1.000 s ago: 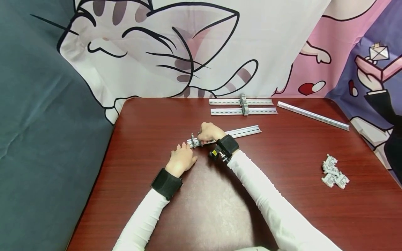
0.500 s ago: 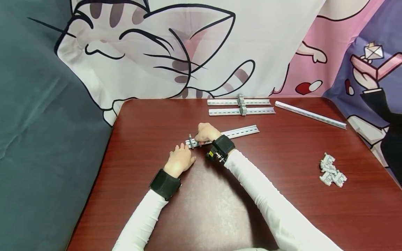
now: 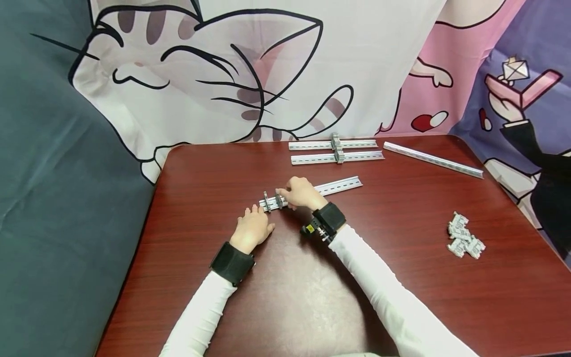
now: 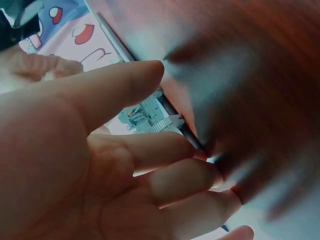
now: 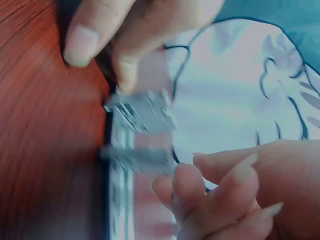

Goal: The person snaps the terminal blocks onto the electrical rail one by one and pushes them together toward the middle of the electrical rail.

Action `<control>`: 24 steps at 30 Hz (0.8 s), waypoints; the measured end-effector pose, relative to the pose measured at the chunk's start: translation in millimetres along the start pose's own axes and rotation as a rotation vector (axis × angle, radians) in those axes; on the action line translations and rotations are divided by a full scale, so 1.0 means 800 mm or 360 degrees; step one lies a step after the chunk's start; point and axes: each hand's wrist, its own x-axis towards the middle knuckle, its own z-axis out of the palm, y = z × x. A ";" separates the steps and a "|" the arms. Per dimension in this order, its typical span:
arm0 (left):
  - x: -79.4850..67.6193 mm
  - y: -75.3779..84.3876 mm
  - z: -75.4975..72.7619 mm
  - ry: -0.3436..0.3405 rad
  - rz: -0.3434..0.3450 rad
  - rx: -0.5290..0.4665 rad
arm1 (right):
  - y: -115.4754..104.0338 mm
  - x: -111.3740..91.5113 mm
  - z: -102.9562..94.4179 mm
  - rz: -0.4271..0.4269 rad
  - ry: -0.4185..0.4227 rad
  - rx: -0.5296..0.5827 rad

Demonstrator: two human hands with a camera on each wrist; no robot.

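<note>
A slotted metal DIN rail (image 3: 338,186) lies slantwise on the table, two grey terminal blocks standing across it near its left end. The end block (image 3: 266,202) is closest to my left hand (image 3: 251,229), whose fingers stretch out and touch the rail's near edge. My right hand (image 3: 304,193) hovers just right of the second block (image 3: 278,200). In the right wrist view its loosely bent fingers (image 5: 189,182) hold nothing and sit beside the second block (image 5: 137,160). The left wrist view shows the left palm and fingers (image 4: 170,150), partly covering the blocks.
Two parallel rails (image 3: 308,159) joined by a row of blocks (image 3: 337,148) lie at the table's back. Another rail (image 3: 432,159) lies slanted at the back right. Several loose blocks (image 3: 465,235) are grouped at the right. A printed cloth (image 3: 285,69) hangs behind the table.
My right hand has come off the second block and shifted slightly right, so that block now shows on the rail. The left hand keeps its place by the rail's end. The head view has shifted slightly.
</note>
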 end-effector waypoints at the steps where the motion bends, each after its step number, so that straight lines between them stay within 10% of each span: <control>1: 0.000 0.001 0.000 0.0000 -0.0003 0.0002 | 0.004 -0.005 -0.004 -0.0003 0.0001 0.0036; 13: 0.006 0.003 0.004 0.0023 0.0019 0.0026 | 0.100 -0.069 -0.071 0.0183 0.0081 0.0035; 24: 0.006 0.004 0.007 0.0053 0.0010 0.0044 | 0.230 -0.193 -0.175 0.0654 0.0231 0.0049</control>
